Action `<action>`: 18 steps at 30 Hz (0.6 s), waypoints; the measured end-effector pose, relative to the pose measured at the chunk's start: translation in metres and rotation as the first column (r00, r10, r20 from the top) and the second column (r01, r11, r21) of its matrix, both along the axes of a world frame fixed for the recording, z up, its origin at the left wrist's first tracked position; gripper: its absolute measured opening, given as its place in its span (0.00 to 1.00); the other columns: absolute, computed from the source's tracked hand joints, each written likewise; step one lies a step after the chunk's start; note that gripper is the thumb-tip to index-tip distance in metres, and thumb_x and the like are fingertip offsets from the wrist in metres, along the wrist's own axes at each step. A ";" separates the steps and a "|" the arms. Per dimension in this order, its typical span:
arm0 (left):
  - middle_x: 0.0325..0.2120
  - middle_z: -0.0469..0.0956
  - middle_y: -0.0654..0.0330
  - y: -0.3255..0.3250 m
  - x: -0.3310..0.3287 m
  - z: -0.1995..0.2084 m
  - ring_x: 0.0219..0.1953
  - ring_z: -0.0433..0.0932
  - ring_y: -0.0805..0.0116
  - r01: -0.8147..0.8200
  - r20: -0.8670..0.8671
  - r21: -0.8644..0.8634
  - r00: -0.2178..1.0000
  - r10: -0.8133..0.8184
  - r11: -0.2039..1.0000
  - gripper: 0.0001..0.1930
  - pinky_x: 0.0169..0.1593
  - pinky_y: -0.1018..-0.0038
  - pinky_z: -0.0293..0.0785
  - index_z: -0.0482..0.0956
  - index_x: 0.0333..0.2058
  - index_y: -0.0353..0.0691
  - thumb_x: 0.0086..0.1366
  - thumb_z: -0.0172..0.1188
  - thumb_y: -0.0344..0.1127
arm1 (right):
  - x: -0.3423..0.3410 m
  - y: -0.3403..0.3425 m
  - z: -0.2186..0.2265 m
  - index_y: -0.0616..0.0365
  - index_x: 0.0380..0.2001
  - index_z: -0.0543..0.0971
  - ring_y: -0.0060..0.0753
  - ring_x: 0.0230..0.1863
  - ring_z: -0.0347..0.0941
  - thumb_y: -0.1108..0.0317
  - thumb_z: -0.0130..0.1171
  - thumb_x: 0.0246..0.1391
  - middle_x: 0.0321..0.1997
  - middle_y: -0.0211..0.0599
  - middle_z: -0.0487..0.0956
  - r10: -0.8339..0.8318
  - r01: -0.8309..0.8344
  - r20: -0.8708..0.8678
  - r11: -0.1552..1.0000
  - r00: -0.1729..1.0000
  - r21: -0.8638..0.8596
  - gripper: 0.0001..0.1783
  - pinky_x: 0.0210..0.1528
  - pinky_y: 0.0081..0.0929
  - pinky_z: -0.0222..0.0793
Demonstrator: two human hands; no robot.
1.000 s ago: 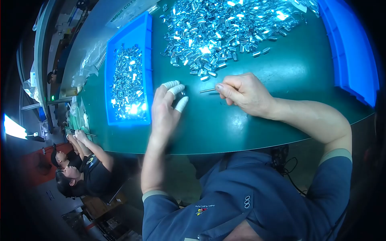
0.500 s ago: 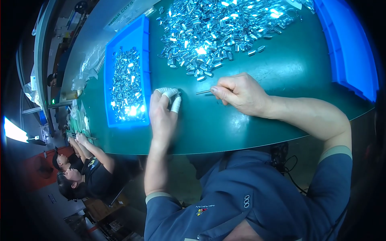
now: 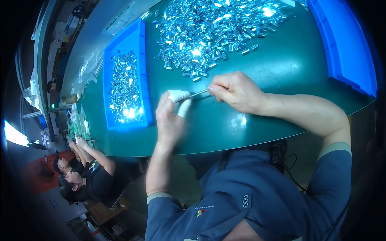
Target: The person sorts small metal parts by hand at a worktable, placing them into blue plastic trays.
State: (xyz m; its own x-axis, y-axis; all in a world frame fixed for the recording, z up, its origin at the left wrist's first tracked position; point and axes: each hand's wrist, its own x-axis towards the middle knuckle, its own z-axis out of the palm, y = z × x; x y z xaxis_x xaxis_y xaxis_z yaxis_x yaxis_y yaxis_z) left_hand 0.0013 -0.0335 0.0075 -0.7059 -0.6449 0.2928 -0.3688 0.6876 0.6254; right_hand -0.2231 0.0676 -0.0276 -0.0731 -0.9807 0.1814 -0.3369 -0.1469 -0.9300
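My right hand [image 3: 238, 91] is closed round a thin metal rod [image 3: 199, 93], which sticks out to the left from its thumb and forefinger. White cots cover several fingertips of my left hand [image 3: 171, 114]. Its thumb and fingers pinch what looks like a small metal piece [image 3: 189, 97], mostly hidden by the fingertips, and the rod's tip meets it there. Just beyond both hands, a large heap of short shiny metal pieces [image 3: 201, 42] is spread on the green table [image 3: 265, 120].
To the left of my left hand stands a blue tray [image 3: 146, 88] holding many similar metal pieces. Another blue bin [image 3: 345, 44] is at the far right. Clear plastic bags [image 3: 86, 66] lie beyond the left tray. Two people [image 3: 82, 176] work at the table's left end.
My left hand has moved right and turned toward the rod, so its fingertips now meet the tip. My right hand has shifted slightly left with the rod.
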 end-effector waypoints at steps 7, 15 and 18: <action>0.36 0.82 0.54 0.001 -0.008 0.002 0.40 0.80 0.52 0.088 -0.006 -0.083 0.996 -0.088 0.993 0.12 0.43 0.61 0.76 0.83 0.38 0.38 0.56 0.73 0.22 | 0.000 0.003 0.001 0.60 0.33 0.83 0.43 0.30 0.80 0.65 0.59 0.67 0.27 0.41 0.82 -0.018 0.009 -0.076 0.993 0.997 -0.117 0.11 0.35 0.39 0.74; 0.36 0.83 0.55 0.002 -0.014 -0.003 0.40 0.80 0.57 0.123 0.028 -0.105 0.992 -0.121 0.987 0.10 0.44 0.65 0.76 0.83 0.39 0.35 0.58 0.73 0.23 | 0.005 0.005 -0.002 0.58 0.27 0.79 0.56 0.30 0.78 0.61 0.60 0.66 0.26 0.47 0.80 -0.082 0.050 -0.175 0.983 0.981 -0.177 0.15 0.34 0.52 0.71; 0.35 0.83 0.55 0.003 -0.015 -0.007 0.39 0.80 0.57 0.123 0.007 -0.076 0.992 -0.123 0.989 0.10 0.43 0.65 0.76 0.83 0.39 0.35 0.58 0.73 0.24 | 0.004 0.005 0.003 0.58 0.25 0.80 0.57 0.29 0.78 0.58 0.59 0.67 0.24 0.48 0.79 -0.047 0.029 -0.190 0.995 0.981 -0.098 0.18 0.32 0.52 0.71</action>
